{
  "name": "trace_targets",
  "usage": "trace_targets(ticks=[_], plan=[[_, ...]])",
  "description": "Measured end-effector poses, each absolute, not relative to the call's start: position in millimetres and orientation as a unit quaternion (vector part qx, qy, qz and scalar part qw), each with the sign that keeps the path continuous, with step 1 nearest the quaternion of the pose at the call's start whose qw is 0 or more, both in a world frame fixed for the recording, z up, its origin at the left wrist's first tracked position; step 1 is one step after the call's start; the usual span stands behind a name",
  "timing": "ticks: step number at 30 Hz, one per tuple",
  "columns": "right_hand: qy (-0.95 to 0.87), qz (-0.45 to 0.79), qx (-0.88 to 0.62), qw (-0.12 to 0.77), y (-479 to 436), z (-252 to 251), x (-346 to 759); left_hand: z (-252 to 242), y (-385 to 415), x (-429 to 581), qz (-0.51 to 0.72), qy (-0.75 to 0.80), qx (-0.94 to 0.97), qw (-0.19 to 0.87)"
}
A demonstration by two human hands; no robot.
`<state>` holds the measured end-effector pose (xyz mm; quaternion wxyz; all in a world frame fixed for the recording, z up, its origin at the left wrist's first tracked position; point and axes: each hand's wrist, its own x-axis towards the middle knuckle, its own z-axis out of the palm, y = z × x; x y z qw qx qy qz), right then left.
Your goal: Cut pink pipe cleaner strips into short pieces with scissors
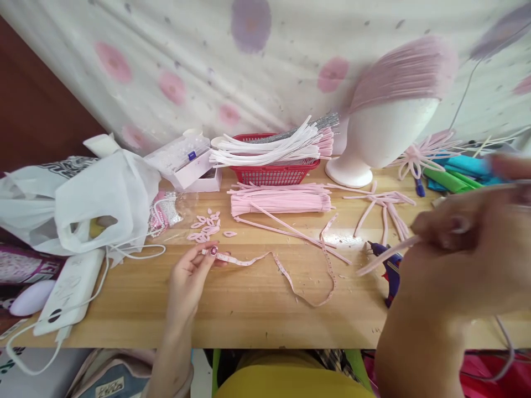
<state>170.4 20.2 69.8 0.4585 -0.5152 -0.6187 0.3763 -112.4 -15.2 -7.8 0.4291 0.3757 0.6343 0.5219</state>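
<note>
My left hand (pixel 194 268) pinches the end of a pink tape measure (pixel 286 273) between thumb and fingers, over the wooden table. The rest of the tape curls loosely to the right along the tabletop. On the right side my right hand (pixel 468 243), raised close to the camera and blurred, is closed on a pink pipe cleaner (pixel 385 257) whose end sticks out to the left. Small pink pipe-cleaner loops (pixel 204 226) lie just beyond my left hand. A tied bundle of pink pipe cleaners (pixel 282 200) rests at the middle, with loose ones in front of it.
Behind the bundle, a red basket (pixel 269 176) holds white, pink and grey pipe cleaners. A white foam head (pixel 384 132) wears a pink covering. A blue glue gun (pixel 390 271) is partly behind my right hand. Plastic bags (pixel 108 193) and a power strip (pixel 72 293) stand left.
</note>
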Motion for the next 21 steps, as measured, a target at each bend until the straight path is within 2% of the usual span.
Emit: trace_targets(ticks=[7,10,14,21], plan=[[-0.645,0.554,-0.414,0.325,3.0,27.8,101.3,25.4,-26.6,-87.9,0.592,0.530,0.398,0.458],[-0.657,0.578,-0.405,0.264,6.7,16.7,101.7,37.3,-20.6,-90.4,0.665,0.513,0.336,0.426],[-0.676,0.558,-0.404,0.260,15.5,21.2,134.4,38.6,-5.3,-100.7,0.723,0.491,0.241,0.421],[-0.571,0.615,-0.475,0.264,20.0,36.4,160.7,24.0,-4.7,-93.3,0.680,0.454,0.256,0.516]])
